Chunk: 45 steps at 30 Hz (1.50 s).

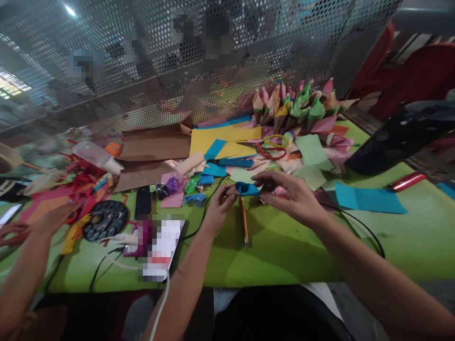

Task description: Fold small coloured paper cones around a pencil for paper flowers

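Note:
Both my hands meet over the green table (pixel 284 246) on a small rolled piece of blue paper (pixel 247 189). My left hand (pixel 218 206) pinches its left end with closed fingers. My right hand (pixel 289 194) curls over its right end, fingers bent around it. A pencil (pixel 243 220) lies on the table just below the paper, pointing toward me.
Coloured paper sheets (pixel 369 199), scissors (pixel 231 162), and a cluster of folded paper cones (pixel 295 106) sit beyond my hands. A black phone (pixel 143 202), a round palette (pixel 105 219) and cables lie at left. Another person's arm and hand (pixel 53 220) reach in at far left. A perforated metal screen (pixel 199 71) backs the table.

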Available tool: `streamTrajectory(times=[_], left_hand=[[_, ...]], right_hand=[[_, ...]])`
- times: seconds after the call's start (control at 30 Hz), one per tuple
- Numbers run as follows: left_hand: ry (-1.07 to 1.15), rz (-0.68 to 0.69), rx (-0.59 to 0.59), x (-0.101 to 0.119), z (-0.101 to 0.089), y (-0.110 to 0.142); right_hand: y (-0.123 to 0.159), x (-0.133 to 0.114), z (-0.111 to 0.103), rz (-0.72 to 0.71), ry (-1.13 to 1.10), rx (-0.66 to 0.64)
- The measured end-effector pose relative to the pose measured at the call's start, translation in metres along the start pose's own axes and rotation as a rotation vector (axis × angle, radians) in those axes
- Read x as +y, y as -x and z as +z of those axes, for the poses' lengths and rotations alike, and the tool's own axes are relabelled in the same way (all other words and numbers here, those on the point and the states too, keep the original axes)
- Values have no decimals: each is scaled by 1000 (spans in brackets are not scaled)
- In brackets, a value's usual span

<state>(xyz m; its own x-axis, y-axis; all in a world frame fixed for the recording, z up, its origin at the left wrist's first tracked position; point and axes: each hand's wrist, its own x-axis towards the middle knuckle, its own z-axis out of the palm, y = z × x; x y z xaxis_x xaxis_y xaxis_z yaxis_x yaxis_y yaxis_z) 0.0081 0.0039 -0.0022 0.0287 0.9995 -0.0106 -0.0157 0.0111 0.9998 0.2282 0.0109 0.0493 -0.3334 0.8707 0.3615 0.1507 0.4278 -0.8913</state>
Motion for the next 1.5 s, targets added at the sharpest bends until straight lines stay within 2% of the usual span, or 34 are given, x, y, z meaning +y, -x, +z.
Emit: streamTrajectory(times=[0.17,0.43,0.63,0.77,0.87,1.03,1.13,1.23,1.37,1.5], left_hand=[[36,0,45,-2,2,-1],[-24,54,31,-4,0,0],[-20,1,-58,7,2,4],[58,-52,-170,3,2,2],[19,-79,-225,-1,3,1],[-45,-73,-112,-3,8,0],[-66,-52,-20,-5,10,-1],[-150,-11,49,-7,10,-2],[-260,61,26,-11,9,-2],[-337,180,0,-18,8,-1]], right_hand=[[1,3,3,11,18,-13],[-1,11,10,23,13,53],[-1,16,7,51,2,116],[-3,20,8,107,-90,114],[-5,23,11,105,-191,103],[-5,26,19,167,-296,87],[-3,27,24,183,-242,105],[-1,26,26,100,-114,161],[0,23,24,-10,18,189],[-1,22,24,-22,36,204]])
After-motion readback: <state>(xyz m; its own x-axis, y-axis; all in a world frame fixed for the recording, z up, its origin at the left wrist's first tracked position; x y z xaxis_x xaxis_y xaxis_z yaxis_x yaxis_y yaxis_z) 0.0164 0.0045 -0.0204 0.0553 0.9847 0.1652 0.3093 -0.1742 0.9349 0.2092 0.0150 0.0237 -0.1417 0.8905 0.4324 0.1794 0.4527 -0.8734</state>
